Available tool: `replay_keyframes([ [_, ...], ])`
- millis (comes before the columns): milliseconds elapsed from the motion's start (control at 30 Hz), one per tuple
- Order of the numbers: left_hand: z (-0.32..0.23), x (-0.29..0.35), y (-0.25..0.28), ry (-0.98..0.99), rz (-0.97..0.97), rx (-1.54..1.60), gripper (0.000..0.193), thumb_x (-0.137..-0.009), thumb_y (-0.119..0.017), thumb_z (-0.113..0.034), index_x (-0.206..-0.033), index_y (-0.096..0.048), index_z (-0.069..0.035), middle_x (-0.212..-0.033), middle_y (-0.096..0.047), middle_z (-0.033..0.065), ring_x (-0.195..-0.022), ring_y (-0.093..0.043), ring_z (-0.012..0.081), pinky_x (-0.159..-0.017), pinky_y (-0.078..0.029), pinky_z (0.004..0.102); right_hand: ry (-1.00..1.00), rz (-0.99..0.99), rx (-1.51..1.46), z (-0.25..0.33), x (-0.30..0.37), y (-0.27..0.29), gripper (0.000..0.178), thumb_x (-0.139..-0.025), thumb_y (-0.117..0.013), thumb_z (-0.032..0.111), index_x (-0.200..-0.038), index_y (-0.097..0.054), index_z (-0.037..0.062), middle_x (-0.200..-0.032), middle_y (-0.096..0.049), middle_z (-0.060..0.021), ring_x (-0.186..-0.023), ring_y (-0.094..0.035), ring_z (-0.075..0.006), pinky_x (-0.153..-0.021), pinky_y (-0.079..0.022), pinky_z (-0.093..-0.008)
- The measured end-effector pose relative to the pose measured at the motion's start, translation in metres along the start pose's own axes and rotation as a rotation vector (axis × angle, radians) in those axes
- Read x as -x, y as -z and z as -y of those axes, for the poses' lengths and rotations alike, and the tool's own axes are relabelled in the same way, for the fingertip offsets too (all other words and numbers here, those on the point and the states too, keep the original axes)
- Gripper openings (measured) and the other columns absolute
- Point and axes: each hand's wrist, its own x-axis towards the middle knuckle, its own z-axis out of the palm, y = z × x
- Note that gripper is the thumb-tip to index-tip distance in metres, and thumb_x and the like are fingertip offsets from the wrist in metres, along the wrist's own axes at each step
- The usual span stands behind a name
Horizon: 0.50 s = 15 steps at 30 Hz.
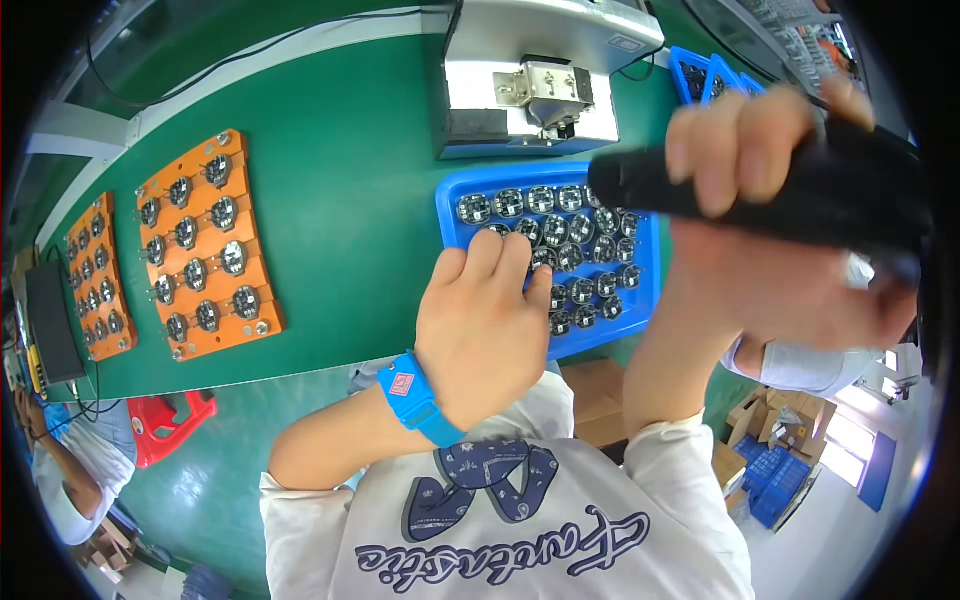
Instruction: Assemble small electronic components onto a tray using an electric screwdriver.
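Note:
My left hand [482, 325], with a blue wrist strap [412, 392], reaches over the near left part of a blue tray [447, 215]. Its fingers lie over the small round metal parts [541, 200] there, thumb apart from the forefinger; the undersides of the fingertips are hidden. Several rows of these parts stand in the tray, dark with bright spots on top. Raised close to the camera on the right, my right hand [760, 160] is blurred. Its fingers wrap around a long black object [640, 180], whose kind I cannot make out and which covers the tray's far right corner.
Two orange fixture boards [215, 265] holding round parts lie at the left of the green table [345, 200]. A metal machine [545, 90] stands behind the tray. More blue trays [690, 75] sit at the far right. A red stool [160, 430] and another person [85, 470] are at the left.

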Motion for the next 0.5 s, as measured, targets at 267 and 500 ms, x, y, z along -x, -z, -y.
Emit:
replay_keyframes([
  [267,0.003,0.008,0.015,0.039,0.065,0.209,0.044,-0.068,-0.073,-0.008,-0.112,-0.080,-0.008,-0.089,-0.048,0.0038,-0.085,-0.048,0.0247,-0.071,-0.036,0.0406,0.005,0.065,0.090,0.017,-0.007,0.002,0.098,-0.084,-0.059,0.081,-0.143,-0.050,0.0032,-0.092,-0.058,-0.0105,-0.076,-0.056,-0.0229,-0.072,-0.044,-0.0403],
  [500,0.018,0.019,0.017,0.060,0.013,0.203,0.049,-0.068,-0.070,-0.003,-0.116,-0.079,-0.008,-0.087,-0.046,0.0044,-0.081,-0.047,0.0248,-0.070,-0.034,0.0405,0.000,0.095,0.189,0.025,-0.007,0.004,0.096,-0.085,-0.059,0.078,-0.145,-0.048,0.0046,-0.094,-0.057,-0.0095,-0.076,-0.056,-0.0219,-0.073,-0.043,-0.0403],
])
